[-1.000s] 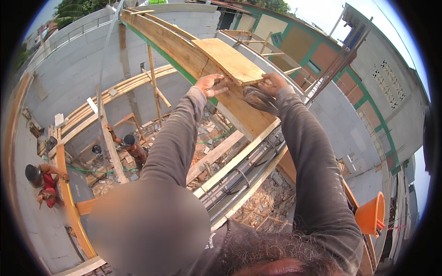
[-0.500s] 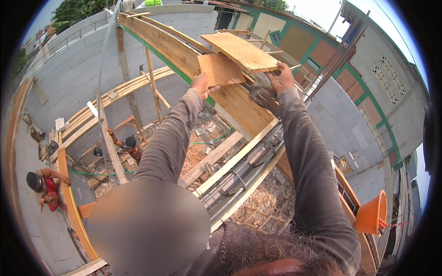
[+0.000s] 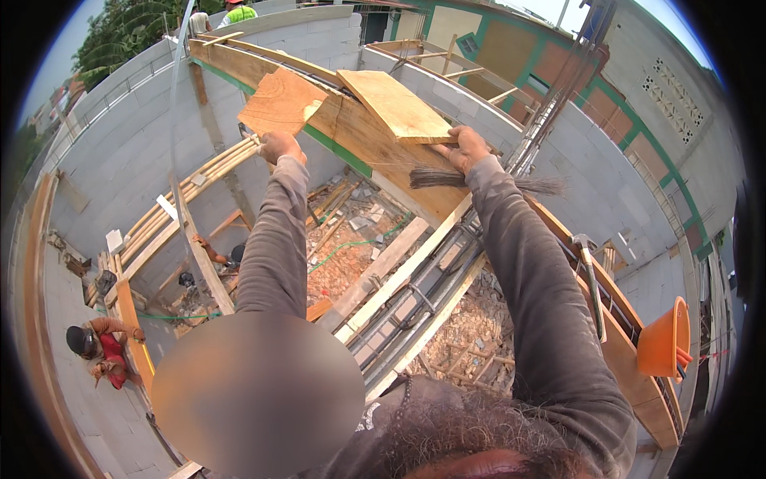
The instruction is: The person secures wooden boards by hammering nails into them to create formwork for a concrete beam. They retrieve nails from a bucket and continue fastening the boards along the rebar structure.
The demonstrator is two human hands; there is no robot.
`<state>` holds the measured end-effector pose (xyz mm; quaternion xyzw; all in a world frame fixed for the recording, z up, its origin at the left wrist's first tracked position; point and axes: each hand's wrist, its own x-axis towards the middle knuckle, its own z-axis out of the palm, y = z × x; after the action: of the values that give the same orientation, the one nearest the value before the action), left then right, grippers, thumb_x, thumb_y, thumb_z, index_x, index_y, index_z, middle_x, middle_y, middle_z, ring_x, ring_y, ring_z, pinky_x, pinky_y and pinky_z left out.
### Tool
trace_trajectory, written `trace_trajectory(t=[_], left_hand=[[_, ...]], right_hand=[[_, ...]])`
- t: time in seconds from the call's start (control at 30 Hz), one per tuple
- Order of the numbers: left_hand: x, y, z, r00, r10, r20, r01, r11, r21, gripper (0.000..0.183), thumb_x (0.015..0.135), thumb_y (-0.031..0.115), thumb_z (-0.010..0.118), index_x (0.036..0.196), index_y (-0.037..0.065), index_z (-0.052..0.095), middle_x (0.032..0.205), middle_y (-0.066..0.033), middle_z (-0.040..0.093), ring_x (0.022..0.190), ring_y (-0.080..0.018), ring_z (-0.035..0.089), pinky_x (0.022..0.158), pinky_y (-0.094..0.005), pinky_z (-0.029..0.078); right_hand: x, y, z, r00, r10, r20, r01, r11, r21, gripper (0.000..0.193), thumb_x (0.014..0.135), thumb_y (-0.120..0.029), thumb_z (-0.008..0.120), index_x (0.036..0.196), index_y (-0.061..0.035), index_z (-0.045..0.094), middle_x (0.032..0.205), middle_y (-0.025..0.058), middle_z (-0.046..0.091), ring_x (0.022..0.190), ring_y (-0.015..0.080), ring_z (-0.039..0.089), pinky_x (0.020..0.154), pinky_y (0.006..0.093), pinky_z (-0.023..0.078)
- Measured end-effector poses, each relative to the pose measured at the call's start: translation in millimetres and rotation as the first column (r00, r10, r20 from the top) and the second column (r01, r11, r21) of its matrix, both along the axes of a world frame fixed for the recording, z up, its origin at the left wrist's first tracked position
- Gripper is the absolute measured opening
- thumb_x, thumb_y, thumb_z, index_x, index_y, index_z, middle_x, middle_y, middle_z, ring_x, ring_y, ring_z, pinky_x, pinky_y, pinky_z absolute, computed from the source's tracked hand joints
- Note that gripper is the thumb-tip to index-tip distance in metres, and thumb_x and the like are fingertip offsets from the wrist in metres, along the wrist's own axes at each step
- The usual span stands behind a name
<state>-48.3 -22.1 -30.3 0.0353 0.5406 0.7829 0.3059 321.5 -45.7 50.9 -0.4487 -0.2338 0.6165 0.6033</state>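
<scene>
Left hand (image 3: 283, 147) holds the orange board (image 3: 281, 104) by its near edge, left of the long plank (image 3: 351, 128); right hand (image 3: 465, 150) grips the pale board's (image 3: 395, 108) near-right corner (wire bundle (image 3: 437, 177) beside that wrist), long axis running away leftward.

I've free air L of the formwork beam (image 3: 367, 142), betw. it & the bamboo poles (image 3: 211, 177); L hand (image 3: 281, 147) w/ brown board (image 3: 281, 104) could pass there. Atop the beam, pale board (image 3: 395, 104) blocks me. At the beam's near end, wire bundle (image 3: 437, 177) obstructs under R wrist (image 3: 482, 169); rebar (image 3: 415, 297) lies just nearer.
</scene>
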Motion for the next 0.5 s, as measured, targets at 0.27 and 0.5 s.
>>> trace_trajectory(t=[0.27,0.5], left_hand=[[-22.5,4.3,6.2,0.998,-0.014,0.065,0.008,0.996,0.087,0.053,0.101,0.025,0.053,0.132,-0.019,0.051,0.126,-0.0325,0.068,0.112,-0.0418,0.070,0.093,-0.0455,0.054],[8.6,-23.2,45.7,0.986,-0.104,0.129,0.074,0.973,0.218,0.075,0.092,0.028,0.065,0.143,-0.022,0.041,0.137,-0.0313,0.062,0.115,-0.0391,0.069,0.100,-0.0448,0.054]], right_hand=[[-29.3,-19.4,7.3,0.926,0.038,0.376,-0.051,0.998,0.025,0.033,0.100,-0.010,0.054,0.128,0.0065,0.055,0.122,0.0228,0.063,0.111,0.0381,0.071,0.085,0.0447,0.066],[-43.5,-14.2,17.9,0.032,-0.050,0.998,0.021,0.999,0.049,0.043,0.089,-0.022,0.068,0.116,0.0117,0.074,0.113,0.0262,0.077,0.097,0.0358,0.076,0.088,0.0421,0.058]])
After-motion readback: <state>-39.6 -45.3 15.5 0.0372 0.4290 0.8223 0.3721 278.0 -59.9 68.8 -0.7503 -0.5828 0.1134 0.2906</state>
